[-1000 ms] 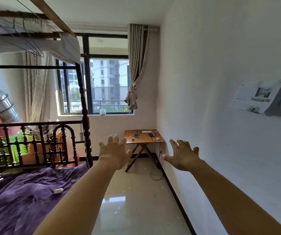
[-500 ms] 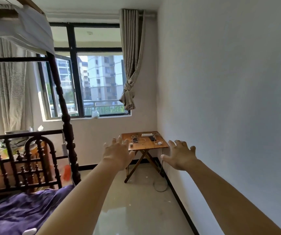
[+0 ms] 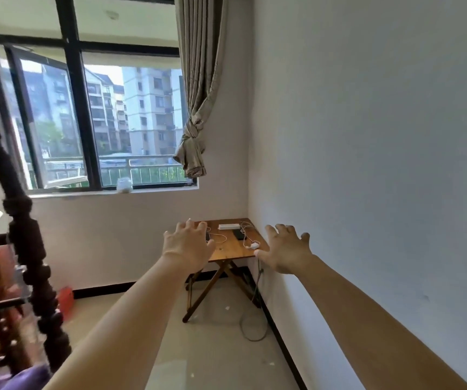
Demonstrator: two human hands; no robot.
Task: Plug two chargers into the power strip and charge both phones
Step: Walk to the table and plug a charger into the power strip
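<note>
1. The left hand (image 3: 188, 246) is stretched out forward, back of the hand up, fingers spread wide and holding nothing
2. The right hand (image 3: 286, 253) is stretched out the same way, fingers splayed and empty
3. Both hands hang in the air well short of the small wooden table (image 3: 228, 246) in the corner under the window (image 3: 91, 114)
4. The white power strip (image 3: 228, 226) lies at the table's far edge, seen between the two hands and beyond them
5. A dark phone (image 3: 238, 234) lies just in front of the strip; a second phone (image 3: 207, 236) shows at the left hand's fingertips, mostly hidden
6. A white charger (image 3: 254, 245) sits near the table's front right corner, just left of the right hand, its white cable (image 3: 245, 235) looping over the top
</note>
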